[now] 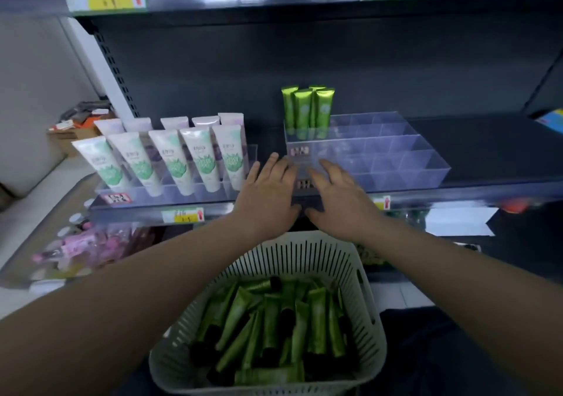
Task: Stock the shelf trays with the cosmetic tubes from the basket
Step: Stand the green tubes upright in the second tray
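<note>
Only a few green tubes (307, 109) in tray (420, 164), most slots empty, basket (304, 249) full; my left grip (268, 188) and right grip (335, 194) wide, empty.

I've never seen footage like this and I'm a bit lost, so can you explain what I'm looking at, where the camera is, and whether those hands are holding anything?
There is no machine here: these are a person's two bare hands. The single picture comes from a camera worn on the head, looking forward and down. The left hand and right hand lie with straight fingers at the front of a clear tray on a dark shelf; neither holds anything. A few standing tubes, green, fill the tray's back left corner; its other compartments look empty. To the left stand white tubes. Below, a basket holds many loose tubes, green too.
</note>
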The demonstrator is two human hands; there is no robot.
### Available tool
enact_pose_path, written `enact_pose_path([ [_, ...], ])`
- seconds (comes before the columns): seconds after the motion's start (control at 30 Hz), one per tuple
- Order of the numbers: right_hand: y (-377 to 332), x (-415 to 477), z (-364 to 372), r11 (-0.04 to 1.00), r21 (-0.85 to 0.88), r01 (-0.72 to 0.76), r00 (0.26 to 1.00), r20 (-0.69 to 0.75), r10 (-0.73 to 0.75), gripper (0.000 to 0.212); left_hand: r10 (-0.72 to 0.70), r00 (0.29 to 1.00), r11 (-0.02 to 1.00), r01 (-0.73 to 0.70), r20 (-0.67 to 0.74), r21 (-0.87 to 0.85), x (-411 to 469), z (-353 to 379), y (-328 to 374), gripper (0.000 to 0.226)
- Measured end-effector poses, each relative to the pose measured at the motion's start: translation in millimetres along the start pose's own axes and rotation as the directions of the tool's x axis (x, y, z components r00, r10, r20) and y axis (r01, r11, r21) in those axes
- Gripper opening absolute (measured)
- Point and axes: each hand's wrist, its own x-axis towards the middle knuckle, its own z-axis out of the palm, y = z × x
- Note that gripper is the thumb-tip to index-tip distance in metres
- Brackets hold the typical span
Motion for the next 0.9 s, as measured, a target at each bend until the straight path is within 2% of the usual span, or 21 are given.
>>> enact_pose_path([
  [0.43, -4.7, -53.2, 91.7, 0.998, 0.043, -0.056, 0.962, 0.268, 0.042, 0.073, -0.026, 0.984, 0.99, 0.051, 0.177, -0.133, -72.9, 71.4, -15.2, 0.07],
  [0.53, -0.6, -56.3, 113.5, 0.993, 0.081, -0.087, 0.932, 0.359, 0.052, 0.067, -0.045, 0.96, 0.979, 0.098, 0.277, -0.18, -79.9, 90.8, -16.9, 0.057],
  [0.67, 7.4, -54.4, 138.6, 0.991, 0.09, -0.096, 0.901, 0.432, 0.047, 0.049, -0.068, 0.917, 0.954, 0.175, 0.394, -0.243, -84.1, 119.1, -21.7, 0.039],
  [0.9, 20.6, -39.6, 178.2, 0.983, 0.114, -0.14, 0.828, 0.558, 0.054, 0.039, -0.048, 0.853, 0.925, 0.235, 0.52, -0.299, -81.9, 166.1, -30.0, 0.047],
])
